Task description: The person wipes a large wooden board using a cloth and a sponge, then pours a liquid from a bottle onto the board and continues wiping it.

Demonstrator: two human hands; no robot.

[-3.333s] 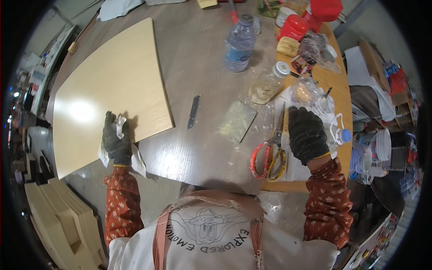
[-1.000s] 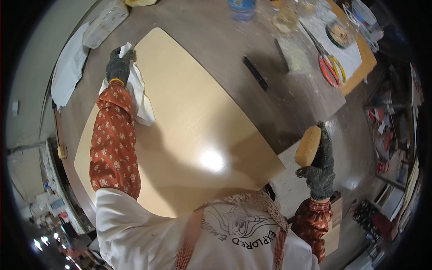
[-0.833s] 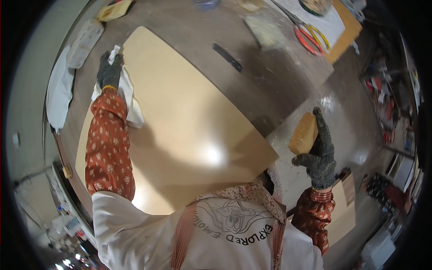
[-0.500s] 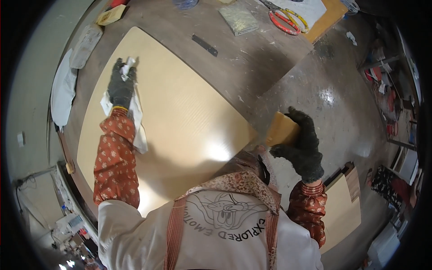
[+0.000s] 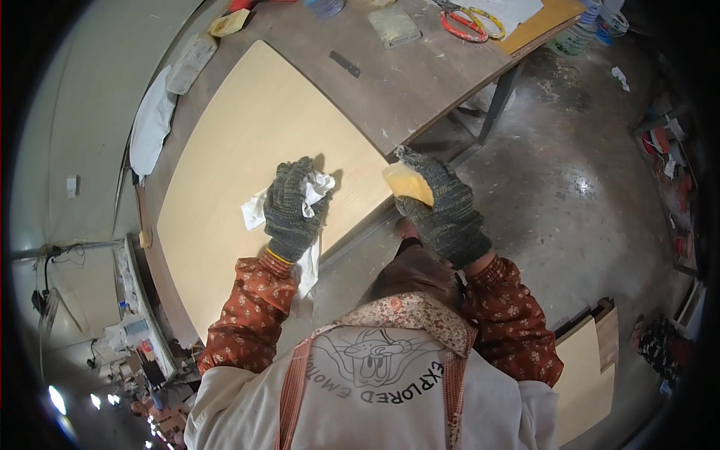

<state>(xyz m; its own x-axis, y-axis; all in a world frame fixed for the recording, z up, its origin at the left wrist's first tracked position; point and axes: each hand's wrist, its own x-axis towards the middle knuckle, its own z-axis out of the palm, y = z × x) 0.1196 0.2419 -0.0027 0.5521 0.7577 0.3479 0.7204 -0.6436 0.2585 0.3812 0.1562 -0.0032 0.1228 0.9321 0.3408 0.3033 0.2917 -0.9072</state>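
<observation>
A large pale wood-grain panel (image 5: 259, 112) with rounded corners lies flat on the worktable. Over its near right part, my left hand (image 5: 291, 214), in a dark knitted glove, is closed on a crumpled white cloth (image 5: 318, 192). Loose ends of the cloth hang out on both sides of the hand and toward the wrist. My right hand (image 5: 450, 217), gloved the same way, grips a yellow-tan block (image 5: 409, 184) between thumb and fingers. That block is close to the panel's right corner; whether it touches the edge I cannot tell.
On the brown worktable (image 5: 405, 97) lie a dark flat strip (image 5: 345, 63), a grey-green slab (image 5: 394, 27) and red-and-yellow-handled scissors (image 5: 469, 30). A white cloth-like sheet (image 5: 152, 124) lies along the left edge. Other panels (image 5: 585, 382) stand low at right. Bottles (image 5: 576, 37) stand beyond the table.
My left hand has come back toward me and right across the panel with the cloth. My right hand has brought the block left, nearer the panel's corner. The view has shifted.
</observation>
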